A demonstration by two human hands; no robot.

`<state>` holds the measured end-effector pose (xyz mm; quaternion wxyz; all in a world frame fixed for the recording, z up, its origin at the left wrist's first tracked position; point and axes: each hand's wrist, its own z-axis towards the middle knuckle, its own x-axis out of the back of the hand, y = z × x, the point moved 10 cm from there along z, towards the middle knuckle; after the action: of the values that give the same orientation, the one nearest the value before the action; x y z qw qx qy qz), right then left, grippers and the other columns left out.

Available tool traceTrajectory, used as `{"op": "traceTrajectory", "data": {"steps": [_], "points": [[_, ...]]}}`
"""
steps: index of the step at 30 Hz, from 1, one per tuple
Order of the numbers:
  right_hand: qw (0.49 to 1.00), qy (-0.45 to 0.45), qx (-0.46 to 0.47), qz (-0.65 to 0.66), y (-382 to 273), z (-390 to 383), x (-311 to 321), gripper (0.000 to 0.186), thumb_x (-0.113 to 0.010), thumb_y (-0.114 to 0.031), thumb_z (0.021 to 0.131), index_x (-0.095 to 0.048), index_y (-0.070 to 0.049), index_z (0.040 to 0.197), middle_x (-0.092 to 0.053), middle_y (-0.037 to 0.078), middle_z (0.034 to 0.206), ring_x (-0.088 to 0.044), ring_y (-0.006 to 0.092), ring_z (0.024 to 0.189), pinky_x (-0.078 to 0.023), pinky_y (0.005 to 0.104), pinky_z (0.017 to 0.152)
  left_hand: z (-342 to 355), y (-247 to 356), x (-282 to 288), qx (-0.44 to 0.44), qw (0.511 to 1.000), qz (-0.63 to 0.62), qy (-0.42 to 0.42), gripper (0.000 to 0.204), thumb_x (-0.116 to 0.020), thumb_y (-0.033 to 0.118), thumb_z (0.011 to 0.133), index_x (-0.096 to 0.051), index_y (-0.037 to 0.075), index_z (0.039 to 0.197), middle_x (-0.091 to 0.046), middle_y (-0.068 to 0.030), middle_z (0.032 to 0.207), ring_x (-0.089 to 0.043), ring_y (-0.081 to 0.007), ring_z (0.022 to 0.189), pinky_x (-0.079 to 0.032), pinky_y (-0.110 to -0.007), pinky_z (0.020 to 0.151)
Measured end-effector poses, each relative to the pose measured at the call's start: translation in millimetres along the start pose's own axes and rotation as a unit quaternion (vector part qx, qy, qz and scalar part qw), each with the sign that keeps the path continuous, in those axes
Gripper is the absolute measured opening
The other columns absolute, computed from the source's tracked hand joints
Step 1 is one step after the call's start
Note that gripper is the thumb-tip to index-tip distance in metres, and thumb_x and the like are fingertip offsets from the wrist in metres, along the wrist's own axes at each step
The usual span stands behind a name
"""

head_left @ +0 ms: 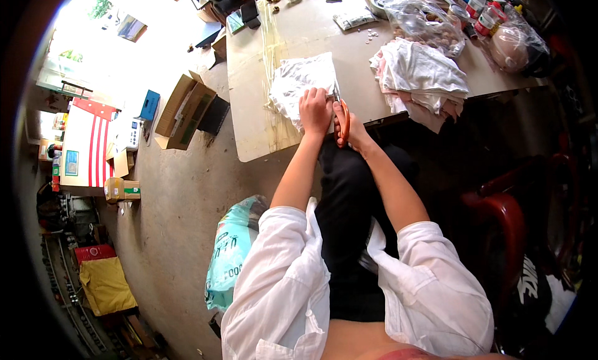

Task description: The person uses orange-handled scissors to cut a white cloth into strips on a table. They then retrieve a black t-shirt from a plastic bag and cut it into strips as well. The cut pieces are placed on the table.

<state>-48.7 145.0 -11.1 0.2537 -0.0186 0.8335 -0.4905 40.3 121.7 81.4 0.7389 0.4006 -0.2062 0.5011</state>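
My right hand [356,132] gripping scissors [346,124], left hand [316,111] on white cloth [305,72], I cannot tell its grasp, cloth pile [423,70] rightward, plastic bag [420,23] beyond

- The left fingers [314,96] cover part of the white cloth [299,73]; their grip underneath is hidden.
- The right fingers [338,111] partly hide the orange-handled scissors [346,124]; the blades [337,94] are too small to tell apart.
- The left sleeve [280,254] hides part of the teal bag [225,254].
- The upper edge cuts off the tabletop [249,73].
- Pale bits [372,34] there are too tiny to identify.
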Motion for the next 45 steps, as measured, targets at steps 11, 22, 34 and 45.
{"op": "traceTrajectory", "data": {"steps": [11,22,34,45], "points": [[0.990,-0.065,-0.066,0.105,1,5,-19,0.057,-0.048,-0.071,0.082,-0.044,-0.015,0.071,-0.043,-0.003,0.057,-0.044,0.0109,0.045,-0.039,0.0252,0.042,10,5,2,-0.044,0.997,0.049,-0.028,0.008,-0.061,0.008,0.070,-0.057,0.006,0.076,-0.056,-0.0090,0.080,-0.055,-0.0300,0.084,-0.043,-0.041,0.075],[0.996,0.020,0.000,0.084,-2,11,-3,0.055,-0.048,-0.066,0.085,-0.039,-0.017,0.063,-0.035,-0.005,0.052,-0.034,0.0092,0.038,-0.030,0.0253,0.035,8,21,8,-0.040,0.996,-0.048,-0.057,0.008,-0.057,0.007,0.075,-0.052,0.003,0.070,-0.055,-0.0112,0.075,-0.053,-0.0325,0.077,-0.043,-0.042,0.070],[0.996,0.044,0.042,0.057,-12,6,6,0.048,-0.050,-0.055,0.091,-0.045,-0.014,0.065,-0.038,-0.005,0.054,-0.038,0.0071,0.040,-0.032,0.0231,0.035,13,16,-18,-0.046,0.987,0.118,-0.096,0.024,-0.062,0.022,0.075,-0.052,0.006,0.090,-0.056,-0.0113,0.093,-0.053,-0.0306,0.095,-0.042,-0.043,0.081],[0.985,-0.017,-0.043,0.168,-16,9,0,0.065,-0.045,-0.079,0.076,-0.046,-0.014,0.073,-0.043,-0.002,0.062,-0.045,0.0118,0.049,-0.041,0.0262,0.046,15,30,-10,-0.131,0.988,0.018,-0.075,0.010,-0.061,0.009,0.071,-0.052,0.008,0.076,-0.056,-0.0080,0.078,-0.054,-0.0303,0.081,-0.043,-0.040,0.075]]}}
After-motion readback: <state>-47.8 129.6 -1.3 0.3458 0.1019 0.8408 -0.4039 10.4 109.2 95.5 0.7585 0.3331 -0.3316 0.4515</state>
